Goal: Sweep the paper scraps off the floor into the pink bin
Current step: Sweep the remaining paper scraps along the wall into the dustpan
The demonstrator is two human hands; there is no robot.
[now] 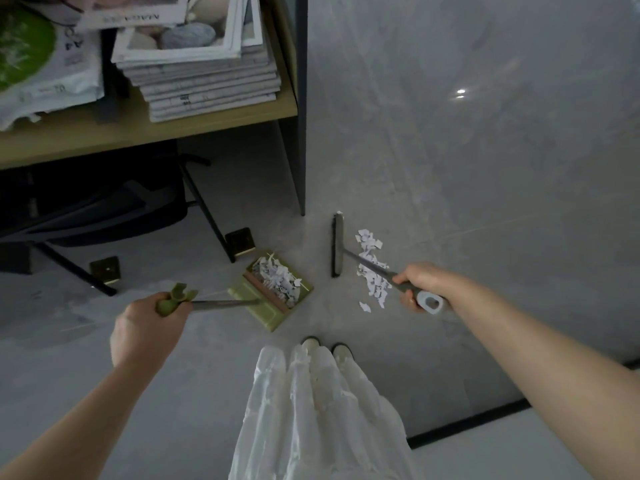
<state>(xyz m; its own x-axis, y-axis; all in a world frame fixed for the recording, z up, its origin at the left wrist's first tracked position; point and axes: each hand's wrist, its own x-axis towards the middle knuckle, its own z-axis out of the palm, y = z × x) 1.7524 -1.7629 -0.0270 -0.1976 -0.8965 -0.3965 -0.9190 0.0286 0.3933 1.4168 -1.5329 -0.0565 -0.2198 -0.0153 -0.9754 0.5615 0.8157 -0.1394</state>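
My left hand grips the green handle of a green dustpan that rests on the grey floor and holds a heap of white paper scraps. My right hand grips the grey handle of a broom whose dark head stands on the floor right of the dustpan. A loose pile of white paper scraps lies just right of the broom head, under its shaft. No pink bin is in view.
A wooden desk with stacked magazines stands at the upper left; its dark leg comes down just behind the broom head. A black chair base sits under the desk. My white-trousered legs and shoes are at the bottom centre.
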